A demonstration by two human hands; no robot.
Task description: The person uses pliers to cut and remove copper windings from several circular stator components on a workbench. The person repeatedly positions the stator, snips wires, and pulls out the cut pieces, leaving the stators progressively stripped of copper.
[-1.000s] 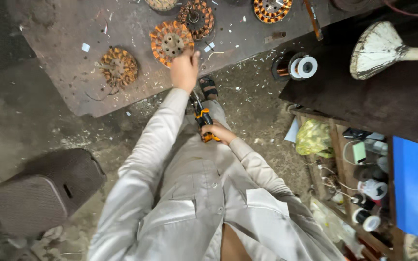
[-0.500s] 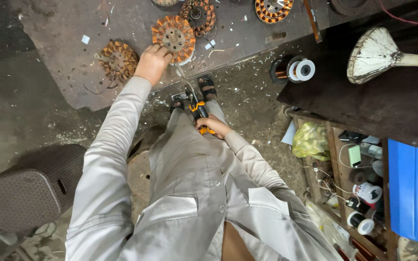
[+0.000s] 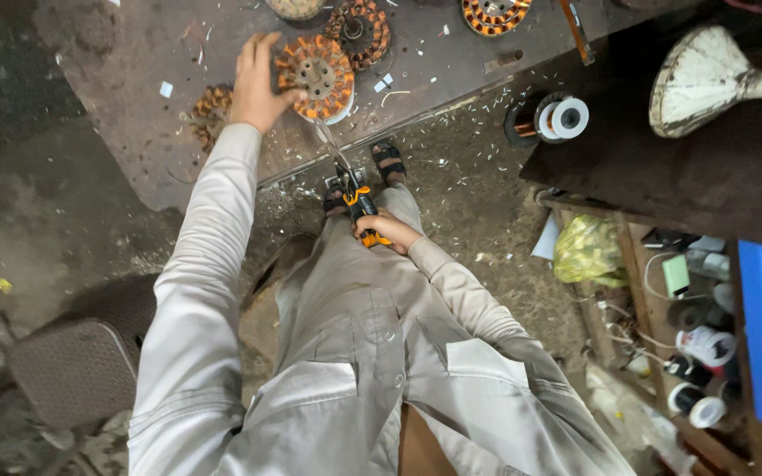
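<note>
Stator [image 3: 296,7] cut by top edge; tool [image 3: 362,204] tip perhaps pliers, too small to tell.

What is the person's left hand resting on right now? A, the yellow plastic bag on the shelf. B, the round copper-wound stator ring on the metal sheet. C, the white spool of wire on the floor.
B: the left hand lies against the round copper-wound stator ring on the metal sheet.

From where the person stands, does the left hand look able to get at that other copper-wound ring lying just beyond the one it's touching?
Probably yes. The left hand already rests beside the nearer wound ring, and the farther ring lies just past it on the same metal sheet, with nothing standing between them.
</note>
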